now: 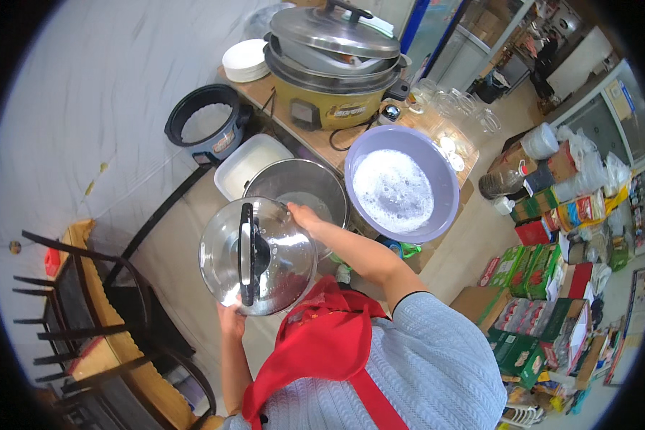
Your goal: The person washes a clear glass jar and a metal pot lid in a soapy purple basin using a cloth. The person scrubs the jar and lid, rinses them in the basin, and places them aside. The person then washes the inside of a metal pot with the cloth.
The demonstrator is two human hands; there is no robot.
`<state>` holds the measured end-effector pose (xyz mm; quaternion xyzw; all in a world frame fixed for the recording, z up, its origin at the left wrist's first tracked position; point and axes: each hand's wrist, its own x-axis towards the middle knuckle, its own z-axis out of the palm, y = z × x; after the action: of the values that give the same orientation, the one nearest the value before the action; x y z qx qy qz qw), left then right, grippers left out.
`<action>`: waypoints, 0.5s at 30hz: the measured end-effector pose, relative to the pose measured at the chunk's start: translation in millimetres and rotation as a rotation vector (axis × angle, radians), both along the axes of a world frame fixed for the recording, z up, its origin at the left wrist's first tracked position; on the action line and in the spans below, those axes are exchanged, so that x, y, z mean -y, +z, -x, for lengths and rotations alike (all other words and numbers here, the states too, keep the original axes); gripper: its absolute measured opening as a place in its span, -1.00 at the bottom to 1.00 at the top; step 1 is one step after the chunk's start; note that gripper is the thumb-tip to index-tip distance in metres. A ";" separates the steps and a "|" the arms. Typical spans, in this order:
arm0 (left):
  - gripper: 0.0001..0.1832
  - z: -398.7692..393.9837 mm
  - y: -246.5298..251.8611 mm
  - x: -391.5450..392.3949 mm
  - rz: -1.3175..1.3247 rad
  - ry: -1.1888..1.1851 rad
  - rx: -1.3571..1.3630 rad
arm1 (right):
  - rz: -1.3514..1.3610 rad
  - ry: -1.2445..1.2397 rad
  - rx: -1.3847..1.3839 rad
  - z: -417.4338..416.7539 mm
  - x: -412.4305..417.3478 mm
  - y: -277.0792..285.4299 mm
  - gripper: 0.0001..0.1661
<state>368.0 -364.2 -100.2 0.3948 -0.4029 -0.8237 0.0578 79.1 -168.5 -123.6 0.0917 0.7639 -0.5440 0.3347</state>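
A round stainless-steel pot lid [223, 247] with a long black handle [246, 255] is held up in front of me, its outer face towards my head. My left hand [231, 318] grips its near rim. On the opposite rim sits my right hand [304, 216], its fingers partly hidden. Just beyond the lid stands a large steel pot [333, 185], partly covered by the lid, with cloudy liquid in it. To the right, a lilac plastic basin [445, 215] holds foamy white suds.
A white plastic tub [227, 171] with whitish contents and a blue cooker pot [215, 141] stand beyond the steel pot. A yellow electric cooker [322, 102], stacked white plates [246, 60] and glass mugs [451, 102] are on a wooden table. Black-framed chairs [145, 301] stand left; boxes [521, 349] line the right.
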 end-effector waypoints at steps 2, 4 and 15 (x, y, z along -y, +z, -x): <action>-0.39 -1.8 0.1 5.3 0.012 -0.041 -0.079 | 0.019 -0.032 -0.033 -5.9 -4.0 21.8 -0.26; -0.37 11.5 22.5 -8.8 0.096 -0.003 -0.080 | -0.003 -0.068 -0.131 -5.2 -15.3 46.6 -0.25; -0.21 170.3 100.6 -122.0 0.406 -0.334 -0.277 | 0.297 -0.450 -0.141 49.0 -218.6 122.4 -0.30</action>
<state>197.7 -242.1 0.5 0.1875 -0.6069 -0.7705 0.0536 30.1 50.2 -1.2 0.1708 0.6576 -0.7158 0.1612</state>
